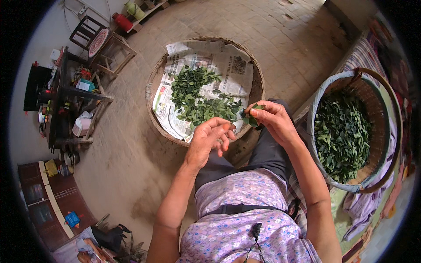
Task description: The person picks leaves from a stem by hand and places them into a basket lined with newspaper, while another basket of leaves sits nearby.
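My left hand pinches the thin stem end of a green leafy sprig between thumb and forefinger, its other fingers loosely curled. The sprig's leaves sit at the fingertips of my right hand, thumb against forefinger, with a dark covering on one fingertip. Both hands are above the near rim of a round wicker basket. Printed newspaper lines this basket, and loose green leaves lie on it in a curved heap. At my right stands a deep handled basket with a cloth-bound rim, partly filled with leafy sprigs.
A bed or bench with a striped cloth runs along the right, a purple cloth beside the deep basket. To the left are a cluttered dark table, a chair and a wooden cabinet. Another person sits at lower left.
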The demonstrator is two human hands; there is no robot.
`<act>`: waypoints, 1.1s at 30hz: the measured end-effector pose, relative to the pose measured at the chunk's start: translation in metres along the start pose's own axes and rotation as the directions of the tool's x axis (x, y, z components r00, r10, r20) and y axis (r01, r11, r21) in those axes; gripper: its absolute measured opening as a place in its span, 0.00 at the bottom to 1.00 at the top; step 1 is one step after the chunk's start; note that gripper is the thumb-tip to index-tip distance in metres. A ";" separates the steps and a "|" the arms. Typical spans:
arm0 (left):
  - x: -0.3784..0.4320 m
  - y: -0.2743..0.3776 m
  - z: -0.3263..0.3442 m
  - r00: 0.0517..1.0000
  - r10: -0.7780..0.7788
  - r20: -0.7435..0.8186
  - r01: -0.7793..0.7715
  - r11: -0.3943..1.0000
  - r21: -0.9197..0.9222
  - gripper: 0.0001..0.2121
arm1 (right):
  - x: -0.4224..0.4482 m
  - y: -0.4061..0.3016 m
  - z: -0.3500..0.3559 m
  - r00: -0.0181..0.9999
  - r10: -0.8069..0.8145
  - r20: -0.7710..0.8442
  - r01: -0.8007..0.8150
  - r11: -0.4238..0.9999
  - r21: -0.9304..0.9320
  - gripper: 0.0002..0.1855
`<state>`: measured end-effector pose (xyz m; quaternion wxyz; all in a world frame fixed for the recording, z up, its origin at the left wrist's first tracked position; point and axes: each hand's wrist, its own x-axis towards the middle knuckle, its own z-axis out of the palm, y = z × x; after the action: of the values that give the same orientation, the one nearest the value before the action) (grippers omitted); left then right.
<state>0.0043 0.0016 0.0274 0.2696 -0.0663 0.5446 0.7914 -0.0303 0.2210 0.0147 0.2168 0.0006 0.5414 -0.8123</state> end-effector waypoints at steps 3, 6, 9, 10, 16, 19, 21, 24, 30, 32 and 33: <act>-0.003 -0.003 -0.006 0.999 0.037 -0.024 -0.036 0.998 0.045 0.11 | 0.007 0.005 0.006 0.999 0.028 0.019 -0.028 1.000 -0.009 0.11; -0.005 -0.004 -0.011 0.997 0.055 -0.056 -0.052 0.997 0.050 0.11 | 0.012 0.008 0.010 0.998 0.052 0.047 -0.050 0.998 -0.030 0.11; -0.007 -0.006 -0.016 0.993 0.064 -0.096 -0.058 0.996 0.061 0.10 | 0.019 0.018 0.009 0.994 0.075 0.083 -0.076 0.997 0.007 0.13; -0.007 -0.007 -0.017 0.991 0.069 -0.118 -0.061 0.996 0.070 0.09 | 0.022 0.022 0.008 0.992 0.088 0.095 -0.093 0.994 0.053 0.14; -0.003 -0.019 -0.021 0.957 0.153 -0.247 -0.162 0.987 -0.015 0.07 | 0.027 0.057 0.001 0.929 0.292 0.226 -0.339 0.917 0.211 0.19; -0.001 -0.028 -0.025 0.957 0.146 -0.251 -0.162 0.986 -0.045 0.06 | 0.025 0.055 0.025 0.891 0.308 0.332 -0.372 0.916 0.148 0.16; -0.002 -0.032 -0.025 0.959 0.124 -0.256 -0.143 0.988 -0.056 0.07 | 0.032 0.060 0.032 0.887 0.284 0.364 -0.353 0.926 0.136 0.13; -0.003 -0.033 -0.029 0.960 0.116 -0.256 -0.133 0.990 -0.050 0.07 | 0.035 0.055 0.045 0.914 0.311 0.262 -0.344 0.935 0.089 0.10; -0.006 -0.038 -0.038 0.965 0.042 -0.259 -0.062 0.995 -0.073 0.06 | 0.041 0.062 0.041 0.899 0.340 0.277 -0.387 0.912 0.138 0.07; -0.007 -0.040 -0.037 0.966 0.031 -0.255 -0.054 0.995 -0.084 0.05 | 0.045 0.066 0.038 0.882 0.362 0.301 -0.410 0.905 0.114 0.06; -0.007 -0.040 -0.036 0.961 0.040 -0.275 -0.062 0.996 -0.071 0.05 | 0.047 0.067 0.039 0.885 0.359 0.296 -0.405 0.908 0.109 0.05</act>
<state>0.0239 -0.0224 -0.0171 0.1685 -0.1716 0.5464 0.8022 -0.0398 0.1492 -0.0391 0.4438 0.0154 0.4256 -0.7885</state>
